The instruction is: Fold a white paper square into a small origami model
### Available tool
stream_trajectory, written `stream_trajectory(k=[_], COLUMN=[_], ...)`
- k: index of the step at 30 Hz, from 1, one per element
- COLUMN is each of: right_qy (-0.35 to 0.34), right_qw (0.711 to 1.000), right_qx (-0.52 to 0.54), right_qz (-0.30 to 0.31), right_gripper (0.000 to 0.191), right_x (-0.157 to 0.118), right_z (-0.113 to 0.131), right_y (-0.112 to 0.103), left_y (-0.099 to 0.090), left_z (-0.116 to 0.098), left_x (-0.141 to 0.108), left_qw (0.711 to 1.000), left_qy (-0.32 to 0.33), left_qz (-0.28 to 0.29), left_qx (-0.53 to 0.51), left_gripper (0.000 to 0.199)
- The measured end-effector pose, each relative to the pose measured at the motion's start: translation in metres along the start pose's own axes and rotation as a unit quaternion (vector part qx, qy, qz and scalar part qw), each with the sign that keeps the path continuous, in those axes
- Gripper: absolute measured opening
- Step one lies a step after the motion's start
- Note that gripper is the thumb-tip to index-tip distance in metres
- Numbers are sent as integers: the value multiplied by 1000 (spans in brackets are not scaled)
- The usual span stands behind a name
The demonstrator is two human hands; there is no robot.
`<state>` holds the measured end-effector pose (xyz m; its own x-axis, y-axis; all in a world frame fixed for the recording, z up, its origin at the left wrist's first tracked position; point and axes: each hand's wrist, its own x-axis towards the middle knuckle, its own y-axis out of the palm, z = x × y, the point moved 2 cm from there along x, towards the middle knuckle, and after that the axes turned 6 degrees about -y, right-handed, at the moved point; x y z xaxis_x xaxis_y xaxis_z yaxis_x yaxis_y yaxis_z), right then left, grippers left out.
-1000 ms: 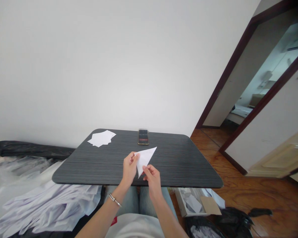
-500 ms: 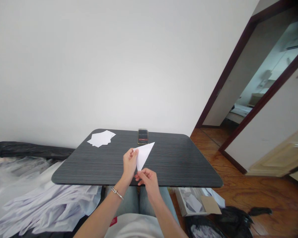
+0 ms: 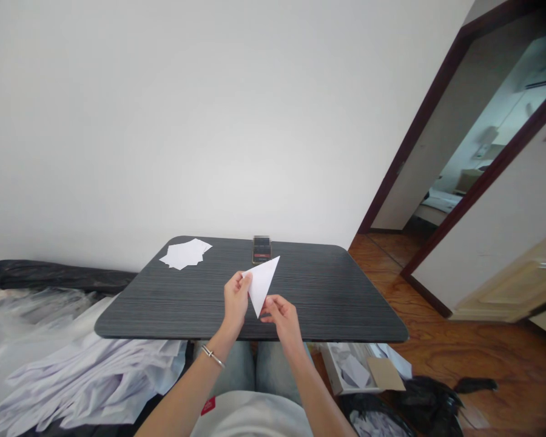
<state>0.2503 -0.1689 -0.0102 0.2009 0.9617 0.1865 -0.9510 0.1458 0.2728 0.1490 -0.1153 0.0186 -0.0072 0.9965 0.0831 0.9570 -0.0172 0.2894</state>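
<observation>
White paper (image 3: 261,285) is pinched by the left hand (image 3: 235,298); can't tell the right hand's (image 3: 282,315) grip. Tugging could tear it.

Both forearms (image 3: 186,385) are stretched forward over the near edge of the table (image 3: 346,303), angled inward. The left hand (image 3: 235,298) is held above the tabletop, its thumb pressed toward curled fingers. The right hand (image 3: 283,315) is held slightly nearer that edge, its fingers loosely bent, thumb brought near the index finger.
</observation>
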Motion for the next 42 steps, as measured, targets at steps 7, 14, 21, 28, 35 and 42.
stream_trajectory(k=[7,14,21,28,35,42], right_qy=[-93,-62,-41,-15,-18,-54], right_qw=[989,992,995,995,997,996], right_qx=[-50,-108,-92,-96,-80,-76], right_qz=[-103,-12,4,11,13,-7], right_gripper=[23,24,21,17,18,21], right_x=[14,15,15,4,-2,7], right_z=[4,10,9,8,9,13], right_y=[-11,-17,-12,-16,-24,-19], left_y=[7,-2,-7,-16,-23,-13], left_z=[5,2,10,2,-9,-4], left_x=[-10,-5,-2,4,6,-1], left_qw=[996,973,982,993,999,992], left_qy=[-50,-111,-86,-51,-47,-76], left_qz=[67,171,141,70,11,89], left_qx=[-22,107,96,77,24,45], left_gripper=[26,26,27,31,32,26])
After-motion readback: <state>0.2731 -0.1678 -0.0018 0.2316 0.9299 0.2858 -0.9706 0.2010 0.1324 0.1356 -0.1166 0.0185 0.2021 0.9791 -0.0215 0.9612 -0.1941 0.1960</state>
